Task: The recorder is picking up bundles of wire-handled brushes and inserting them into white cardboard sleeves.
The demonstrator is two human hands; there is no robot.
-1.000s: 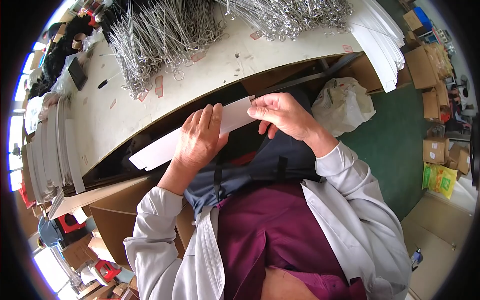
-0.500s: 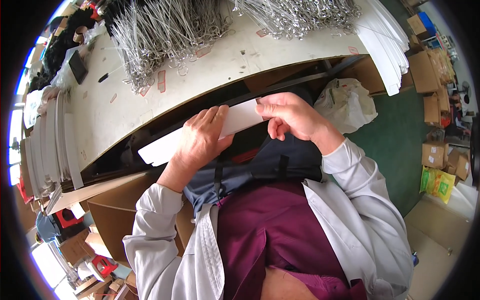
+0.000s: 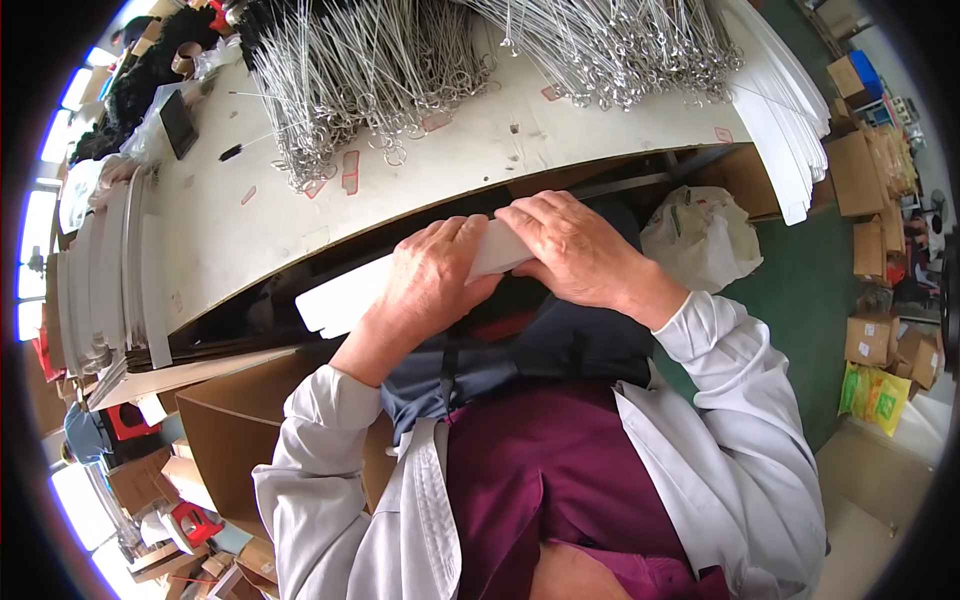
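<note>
Here I am with both hands on one white carton (image 3: 350, 297), a little above the middle of the frame, held over the lap just in front of the table edge. My left hand (image 3: 432, 275) wraps it around the middle, fingers laid over the top and thumb at the near edge; my right hand (image 3: 575, 240) is curled over the right end, thumb tucked low, and the two sets of fingertips are nearly meeting. So how far along is it? I judge this piece is in mid-handling: it's long and narrow, its left end pokes free, but the right end is buried under my fingers, so I can't tell whether that end is open or closed. It hasn't been set down. Moving out, beyond the hands comes the table (image 3: 440, 165), with one wire heap (image 3: 350, 70) at top centre-left and another wire heap (image 3: 630, 45) at top centre-right, ringed ends toward me; plenty there, none in my grip. Upper right, white strips (image 3: 780, 120) fan over the table's edge; far left, a white stack (image 3: 100, 280) stands packed close. Which pile is finished and which is waiting, I can't say from here. Lower left, a brown box (image 3: 230, 440) sits beside me.
</note>
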